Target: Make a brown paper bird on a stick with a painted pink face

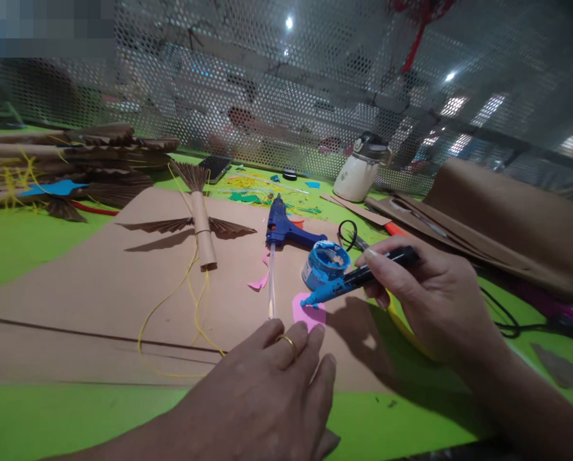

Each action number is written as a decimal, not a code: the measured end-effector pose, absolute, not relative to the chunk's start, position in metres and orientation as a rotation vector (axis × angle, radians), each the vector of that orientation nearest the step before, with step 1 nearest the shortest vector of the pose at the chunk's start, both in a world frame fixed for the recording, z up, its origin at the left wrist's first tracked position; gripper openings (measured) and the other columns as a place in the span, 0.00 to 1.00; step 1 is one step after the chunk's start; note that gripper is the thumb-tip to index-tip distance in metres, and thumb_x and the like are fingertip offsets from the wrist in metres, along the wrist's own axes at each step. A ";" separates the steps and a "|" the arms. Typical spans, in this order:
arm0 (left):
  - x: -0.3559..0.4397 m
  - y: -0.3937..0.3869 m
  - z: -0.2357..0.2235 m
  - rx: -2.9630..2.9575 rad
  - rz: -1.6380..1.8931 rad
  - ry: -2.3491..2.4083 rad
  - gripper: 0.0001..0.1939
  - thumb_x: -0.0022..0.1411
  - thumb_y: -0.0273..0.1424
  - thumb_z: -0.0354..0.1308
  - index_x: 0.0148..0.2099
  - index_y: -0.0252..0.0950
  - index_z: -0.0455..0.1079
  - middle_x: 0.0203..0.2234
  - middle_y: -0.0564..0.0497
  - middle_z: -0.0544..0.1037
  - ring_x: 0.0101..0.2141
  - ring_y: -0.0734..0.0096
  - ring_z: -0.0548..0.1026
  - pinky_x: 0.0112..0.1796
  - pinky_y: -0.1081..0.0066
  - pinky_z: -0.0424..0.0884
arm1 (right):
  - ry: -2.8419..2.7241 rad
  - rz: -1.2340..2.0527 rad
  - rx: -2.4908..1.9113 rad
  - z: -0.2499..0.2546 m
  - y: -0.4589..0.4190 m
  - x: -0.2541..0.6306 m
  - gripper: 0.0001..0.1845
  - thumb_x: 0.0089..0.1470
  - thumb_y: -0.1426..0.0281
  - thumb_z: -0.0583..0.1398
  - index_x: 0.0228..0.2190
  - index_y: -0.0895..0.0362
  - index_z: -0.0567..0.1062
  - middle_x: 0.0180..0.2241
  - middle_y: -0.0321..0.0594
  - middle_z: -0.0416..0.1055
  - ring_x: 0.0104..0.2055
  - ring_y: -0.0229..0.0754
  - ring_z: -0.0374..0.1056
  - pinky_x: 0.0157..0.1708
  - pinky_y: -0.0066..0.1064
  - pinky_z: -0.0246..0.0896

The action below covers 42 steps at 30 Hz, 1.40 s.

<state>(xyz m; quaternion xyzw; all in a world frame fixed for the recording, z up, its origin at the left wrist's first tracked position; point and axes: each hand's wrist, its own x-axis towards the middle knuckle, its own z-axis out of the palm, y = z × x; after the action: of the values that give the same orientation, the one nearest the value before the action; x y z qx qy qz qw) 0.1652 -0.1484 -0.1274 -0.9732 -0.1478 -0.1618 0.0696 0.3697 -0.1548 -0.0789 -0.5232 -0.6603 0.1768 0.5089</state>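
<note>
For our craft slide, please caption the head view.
The left hand steadies a pink cutout while the right hand dabs with a blue-coated marker.

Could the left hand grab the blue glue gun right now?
Probably yes. The left hand is right by the glue stick poking out of the glue gun, and nothing seems to block the way. It would likely have to let go of the pink paper first.
</note>
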 end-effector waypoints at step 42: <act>0.167 -0.147 -0.127 -2.919 -0.532 -0.396 0.20 0.63 0.38 0.48 0.51 0.30 0.67 0.48 0.38 0.72 0.47 0.53 0.70 0.42 0.59 0.65 | -1.573 0.457 -1.332 -0.078 -0.152 0.365 0.10 0.54 0.65 0.59 0.25 0.58 0.72 0.15 0.32 0.65 0.16 0.31 0.59 0.16 0.23 0.57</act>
<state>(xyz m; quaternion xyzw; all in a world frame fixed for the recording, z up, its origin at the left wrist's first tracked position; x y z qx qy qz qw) 0.1666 -0.1468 -0.1266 -0.9725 -0.1319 -0.1772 0.0742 0.3650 -0.1520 -0.0780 -0.5490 -0.6483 0.1885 0.4927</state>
